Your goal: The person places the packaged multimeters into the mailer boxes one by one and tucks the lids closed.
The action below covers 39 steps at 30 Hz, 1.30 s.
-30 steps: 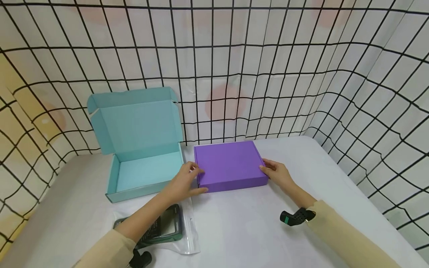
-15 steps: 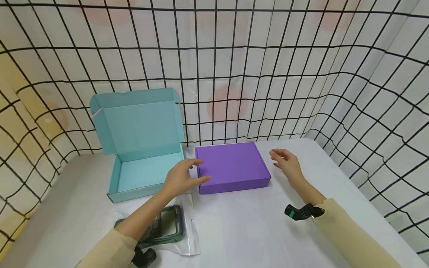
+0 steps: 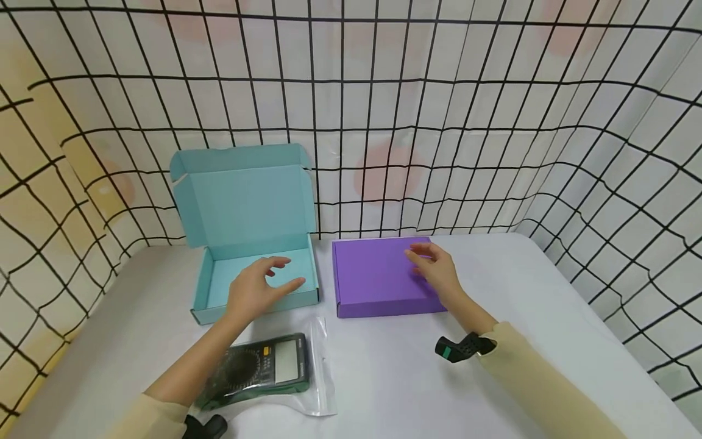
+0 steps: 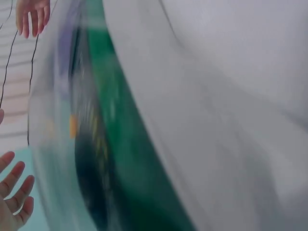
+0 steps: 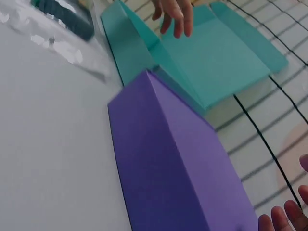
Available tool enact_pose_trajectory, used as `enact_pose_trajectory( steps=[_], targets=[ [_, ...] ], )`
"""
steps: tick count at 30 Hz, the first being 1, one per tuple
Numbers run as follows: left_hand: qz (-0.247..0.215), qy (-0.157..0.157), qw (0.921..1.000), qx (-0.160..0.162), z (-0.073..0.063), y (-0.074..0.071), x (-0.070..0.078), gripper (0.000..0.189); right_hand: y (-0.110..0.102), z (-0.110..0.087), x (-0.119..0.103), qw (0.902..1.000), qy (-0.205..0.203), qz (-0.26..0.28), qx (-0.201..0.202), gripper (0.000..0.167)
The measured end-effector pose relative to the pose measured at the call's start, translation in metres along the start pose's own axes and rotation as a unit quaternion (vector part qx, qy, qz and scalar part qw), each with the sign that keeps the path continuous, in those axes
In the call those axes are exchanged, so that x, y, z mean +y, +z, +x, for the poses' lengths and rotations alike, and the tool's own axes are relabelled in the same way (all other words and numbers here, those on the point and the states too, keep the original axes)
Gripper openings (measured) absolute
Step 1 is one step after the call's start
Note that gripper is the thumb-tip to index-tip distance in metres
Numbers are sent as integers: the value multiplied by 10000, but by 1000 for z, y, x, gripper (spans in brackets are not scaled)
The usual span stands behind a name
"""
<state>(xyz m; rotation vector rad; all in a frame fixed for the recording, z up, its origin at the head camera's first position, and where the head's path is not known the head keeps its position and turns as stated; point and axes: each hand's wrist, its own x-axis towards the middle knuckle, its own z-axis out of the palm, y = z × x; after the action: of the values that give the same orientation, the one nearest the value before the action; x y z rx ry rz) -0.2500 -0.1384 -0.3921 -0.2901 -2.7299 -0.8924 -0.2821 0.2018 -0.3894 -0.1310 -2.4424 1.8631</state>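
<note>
My left hand [image 3: 256, 289] hovers over the front of an open teal cardboard box [image 3: 247, 210], thumb and fingers apart and holding nothing. Its relaxed fingers [image 4: 17, 192] show at the left edge of the left wrist view. My right hand [image 3: 436, 268] hangs over the right side of a closed purple box [image 3: 373, 274], fingers loosely bent and nothing in them. In front of the teal box lies a black-and-green multimeter [image 3: 285, 360] inside a clear plastic bag [image 3: 325, 390]. My left forearm passes over part of the multimeter, whose green side [image 4: 125, 125] looms blurred in the left wrist view.
The two boxes stand side by side on the white table [image 3: 395, 378], the teal one with its lid raised. Behind them and along the sides runs a black wire grid [image 3: 406, 128] before a pale wall.
Both hands have come off the purple box. The left has moved left over the teal box; the right lifted away, then shifted left over the purple box. The view has turned slightly.
</note>
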Motion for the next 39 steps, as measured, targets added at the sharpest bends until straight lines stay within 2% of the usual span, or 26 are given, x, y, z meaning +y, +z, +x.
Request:
enact_pose_trajectory(
  steps=[3,8,15,24,27,30,34,39],
  targets=[
    [61,-212,9997,122,-1,-9,-8,56,21,1,-9,9995,-71,208,-217,46],
    [42,-389,9988,281,-3,-23,-20,57,52,1,-25,9968,-351,350,-626,45],
    [204,-544,9977,337,-6,-36,-26,62,86,7,-39,9926,-617,410,-961,38],
    [376,-362,9985,180,-9,-35,-22,57,109,16,-40,9868,-831,-654,-1224,39],
    [422,-231,9988,66,-16,-32,-19,55,116,14,-37,9810,-746,-1169,-1356,41],
    [469,-92,9989,-26,-24,-28,-18,53,123,12,-36,9707,-728,-1700,-1534,43],
    [499,28,9987,-107,-35,-22,-18,50,130,8,-37,9609,-784,-2034,-1710,47],
    [415,96,9989,-214,-48,-18,-21,49,135,9,-35,9580,-884,-2048,-1803,49]
  ],
)
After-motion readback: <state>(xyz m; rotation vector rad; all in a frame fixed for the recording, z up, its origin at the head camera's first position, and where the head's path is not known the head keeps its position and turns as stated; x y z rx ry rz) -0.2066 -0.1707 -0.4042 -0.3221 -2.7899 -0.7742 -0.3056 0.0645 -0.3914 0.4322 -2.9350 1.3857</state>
